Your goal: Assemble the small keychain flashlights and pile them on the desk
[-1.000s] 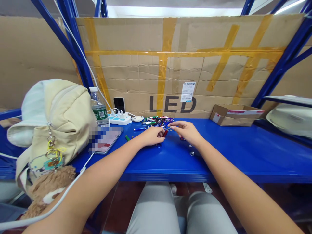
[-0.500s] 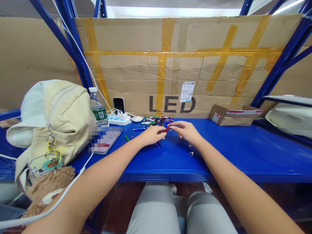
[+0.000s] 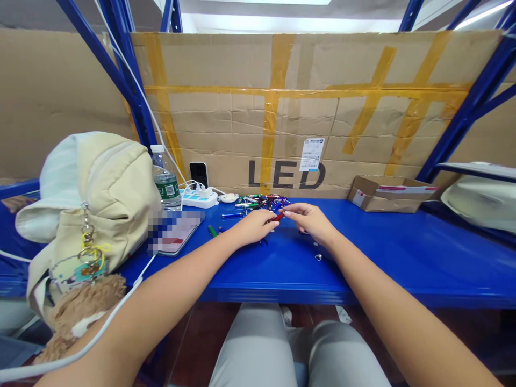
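Observation:
My left hand (image 3: 256, 226) is closed, with thumb and fingertips gripping one end of a small red tube (image 3: 278, 217). At the tube's other end, the thumb and forefinger of my right hand (image 3: 309, 219) pinch it; the exact contact is too small to make out. Behind my hands lies a loose pile of slim coloured metal pieces (image 3: 258, 200), among them green, red, purple and silver ones. A blue tube (image 3: 233, 215) and a green tube (image 3: 212, 231) lie left of the pile. A small silver clip (image 3: 318, 257) rests nearer the front edge.
A cream backpack (image 3: 116, 188), a water bottle (image 3: 166, 180), a tablet-like device (image 3: 183, 231) and a white power strip (image 3: 199, 199) stand on the left of the blue table (image 3: 387, 258). An open cardboard box (image 3: 393, 201) sits back right. A white cable (image 3: 139, 277) crosses my left forearm.
The whole view has shifted slightly down and right. Both hands still hold the red tube at nearly the same place, with only small finger movement.

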Tool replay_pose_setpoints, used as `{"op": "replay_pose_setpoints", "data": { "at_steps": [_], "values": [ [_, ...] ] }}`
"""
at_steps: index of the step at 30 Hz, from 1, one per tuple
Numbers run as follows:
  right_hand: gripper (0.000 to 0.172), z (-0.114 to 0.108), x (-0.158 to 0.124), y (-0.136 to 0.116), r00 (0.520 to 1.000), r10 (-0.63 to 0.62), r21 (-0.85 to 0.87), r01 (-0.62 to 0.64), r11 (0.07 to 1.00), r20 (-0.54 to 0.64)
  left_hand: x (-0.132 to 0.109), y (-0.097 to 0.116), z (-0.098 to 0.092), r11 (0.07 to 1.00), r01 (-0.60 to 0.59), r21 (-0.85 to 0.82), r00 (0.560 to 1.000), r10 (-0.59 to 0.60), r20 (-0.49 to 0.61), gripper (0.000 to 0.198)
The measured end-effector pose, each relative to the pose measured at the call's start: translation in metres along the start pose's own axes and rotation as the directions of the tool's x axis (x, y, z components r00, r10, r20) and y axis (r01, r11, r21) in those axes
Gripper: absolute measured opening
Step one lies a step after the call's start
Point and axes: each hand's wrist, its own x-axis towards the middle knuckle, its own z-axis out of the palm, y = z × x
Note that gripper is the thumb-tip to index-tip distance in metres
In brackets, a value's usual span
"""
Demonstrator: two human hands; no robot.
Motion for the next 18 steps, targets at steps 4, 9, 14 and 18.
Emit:
{"op": "replay_pose_setpoints", "data": {
  "at_steps": [4,9,14,18],
  "values": [
    [0.04,0.002,-0.002,-0.004,0.999,0.018,-0.025,-0.019,1.0,-0.035,-0.003,0.002,0.002,0.985,-0.009,0.173,0.998,0.019,-0.054,0.024],
    [0.042,0.004,-0.003,-0.009,0.994,0.006,-0.072,-0.014,0.997,-0.112,-0.004,0.006,0.003,0.915,0.014,0.403,0.992,0.039,-0.123,0.027],
    [0.045,0.0,-0.004,-0.012,0.999,0.002,-0.141,-0.008,0.99,-0.038,0.001,0.001,0.003,0.968,0.031,0.247,0.994,-0.004,-0.111,0.027],
    [0.045,-0.002,-0.004,-0.009,0.999,-0.001,-0.216,0.009,0.976,0.039,0.002,-0.003,0.0,0.987,-0.003,0.163,0.998,0.012,-0.059,0.027]
  ]
}}
